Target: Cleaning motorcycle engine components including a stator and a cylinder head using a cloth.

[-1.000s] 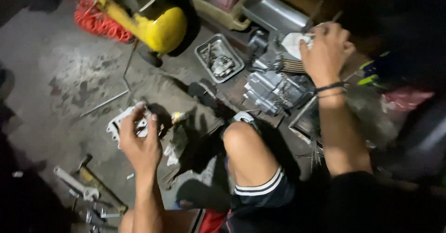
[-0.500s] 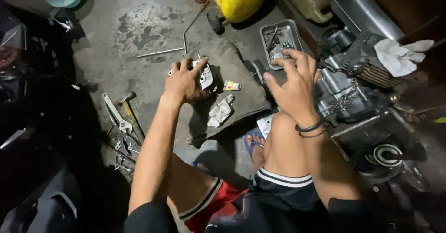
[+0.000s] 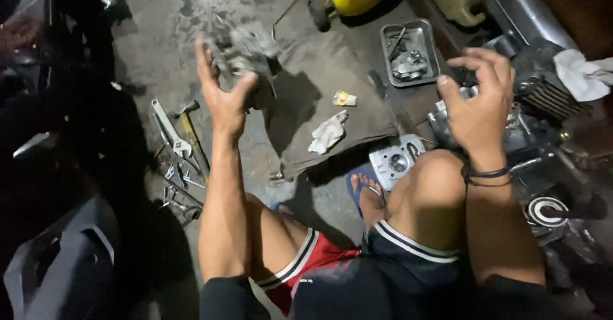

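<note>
Stained concrete floor (image 3: 159, 32), dim workshop, grey cloth (image 3: 325, 77) spread out. Left hand (image 3: 223, 96) lifted, fingers clamped on blurred grey metal engine part (image 3: 246, 48). Right hand (image 3: 479, 99) empty, fingers loosely spread above engine (image 3: 530, 109). Better two-handed support; part looks heavy. Wrenches (image 3: 175, 147) lie below left fingers, metal tray (image 3: 408, 52) between hands.

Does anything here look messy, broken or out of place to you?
Nothing looks broken, but it is untidy. Wrenches lie loose in a heap on the stained concrete floor, and a crumpled white rag sits on the grey cloth. The left hand holds a blurred grey metal part; the right hand is open and empty.
</note>
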